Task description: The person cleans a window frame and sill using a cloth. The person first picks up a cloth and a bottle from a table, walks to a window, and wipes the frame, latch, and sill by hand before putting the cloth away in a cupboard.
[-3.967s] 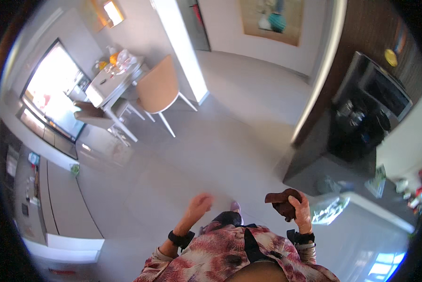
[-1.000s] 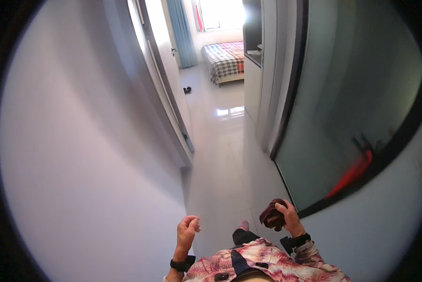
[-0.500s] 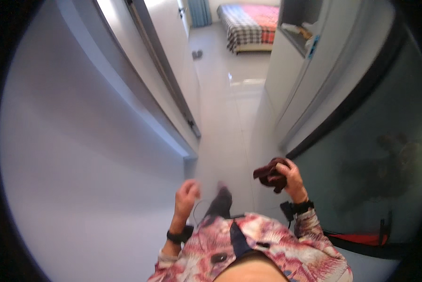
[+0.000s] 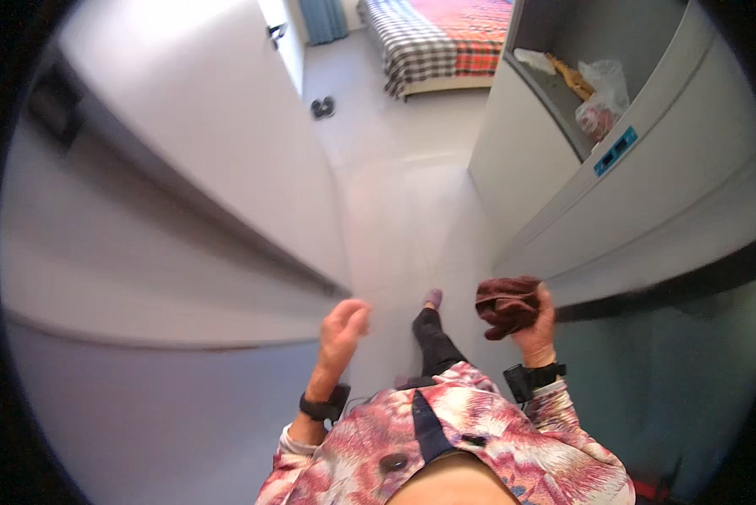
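A crumpled maroon cloth (image 4: 509, 306) is bunched in my right hand (image 4: 539, 332), whose fingers are wrapped around its right side and mostly hidden. My left hand (image 4: 342, 330) hangs out in front of my body with loosely curled fingers and nothing visible in them. It is nearest to the white door (image 4: 218, 118) on the left, without touching it. Dark bands with small boxes circle both wrists. Between the hands, one foot in a purplish shoe (image 4: 433, 298) is stepping forward.
The doorway opens into a bedroom with a checkered bed (image 4: 445, 55) and dark slippers (image 4: 322, 107) on the pale floor (image 4: 403, 185). At the right, a door frame (image 4: 588, 194) carries a blue latch plate. Beyond it, a cabinet shelf (image 4: 554, 97) holds a plastic bag (image 4: 603, 99).
I have walked forward into the doorway, so the bed, cabinet and door are closer. The cloth stays in my right hand, and my other foot now leads.
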The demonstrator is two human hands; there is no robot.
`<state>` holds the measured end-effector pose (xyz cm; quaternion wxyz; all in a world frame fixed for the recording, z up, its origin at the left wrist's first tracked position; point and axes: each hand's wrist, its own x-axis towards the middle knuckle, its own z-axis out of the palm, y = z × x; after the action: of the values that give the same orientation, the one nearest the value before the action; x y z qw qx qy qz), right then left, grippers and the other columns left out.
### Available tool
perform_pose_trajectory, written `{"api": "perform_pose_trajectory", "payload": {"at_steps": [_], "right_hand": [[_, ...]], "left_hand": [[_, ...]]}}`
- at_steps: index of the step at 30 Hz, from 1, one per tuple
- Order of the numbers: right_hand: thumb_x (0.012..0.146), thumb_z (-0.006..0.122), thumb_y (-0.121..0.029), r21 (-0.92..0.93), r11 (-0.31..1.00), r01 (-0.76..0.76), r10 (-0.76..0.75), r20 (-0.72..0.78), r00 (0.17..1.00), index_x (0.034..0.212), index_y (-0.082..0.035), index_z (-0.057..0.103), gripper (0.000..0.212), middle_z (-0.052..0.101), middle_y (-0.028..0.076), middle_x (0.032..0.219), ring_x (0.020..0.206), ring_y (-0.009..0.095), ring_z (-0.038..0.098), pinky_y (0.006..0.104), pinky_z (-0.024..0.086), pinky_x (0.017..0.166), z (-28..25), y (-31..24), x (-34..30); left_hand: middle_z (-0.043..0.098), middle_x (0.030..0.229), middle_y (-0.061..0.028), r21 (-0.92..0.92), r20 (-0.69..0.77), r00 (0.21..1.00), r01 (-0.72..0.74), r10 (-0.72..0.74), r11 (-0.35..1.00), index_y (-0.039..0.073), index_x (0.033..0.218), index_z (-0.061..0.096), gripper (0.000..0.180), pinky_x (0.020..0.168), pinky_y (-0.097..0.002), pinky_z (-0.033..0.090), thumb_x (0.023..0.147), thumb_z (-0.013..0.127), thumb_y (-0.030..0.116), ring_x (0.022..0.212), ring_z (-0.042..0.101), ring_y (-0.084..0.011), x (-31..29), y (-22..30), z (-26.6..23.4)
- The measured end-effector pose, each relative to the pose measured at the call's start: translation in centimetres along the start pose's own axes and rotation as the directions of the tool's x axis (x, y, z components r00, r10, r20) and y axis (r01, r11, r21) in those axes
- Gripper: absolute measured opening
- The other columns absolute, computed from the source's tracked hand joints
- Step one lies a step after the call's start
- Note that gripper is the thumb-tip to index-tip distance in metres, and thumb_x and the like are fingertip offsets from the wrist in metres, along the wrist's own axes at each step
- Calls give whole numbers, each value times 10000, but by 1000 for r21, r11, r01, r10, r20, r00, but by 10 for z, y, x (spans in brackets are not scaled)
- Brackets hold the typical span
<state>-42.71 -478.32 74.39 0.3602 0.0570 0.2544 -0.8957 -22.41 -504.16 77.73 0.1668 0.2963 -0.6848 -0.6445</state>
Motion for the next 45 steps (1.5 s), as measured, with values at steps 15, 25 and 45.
{"api": "perform_pose_trajectory", "payload": {"at_steps": [15, 25, 45], "right_hand": [[940, 438, -406, 98, 994, -55, 44, 112, 993, 1182, -33, 502, 449, 555, 141, 1178, 1098, 295, 530, 462, 424, 973, 113, 10, 6], [934, 453, -311, 99, 992, -79, 79, 5, 997, 1013, -78, 578, 275, 614, 77, 1027, 986, 247, 571, 444, 449, 916, 152, 17, 165], [922, 487, -166, -215, 957, 195, -147, 220, 964, 1138, -29, 511, 257, 576, 106, 1113, 987, 202, 577, 333, 493, 833, 280, 1, 481]], "left_hand": [[546, 696, -3, -179, -134, 990, 29, -54, 983, 17, 929, 584, 102, 599, -219, 445, 902, 514, 86, 630, 517, -76, -47, 64, -69], [541, 689, -2, -219, -152, 984, 62, -96, 974, 21, 933, 583, 96, 593, -228, 450, 902, 517, 84, 617, 512, -80, 119, 87, -96], [524, 718, 2, -219, -11, 1000, -18, 16, 976, 22, 937, 579, 113, 603, -231, 448, 917, 495, 95, 640, 504, -80, 513, 135, -140]]}}
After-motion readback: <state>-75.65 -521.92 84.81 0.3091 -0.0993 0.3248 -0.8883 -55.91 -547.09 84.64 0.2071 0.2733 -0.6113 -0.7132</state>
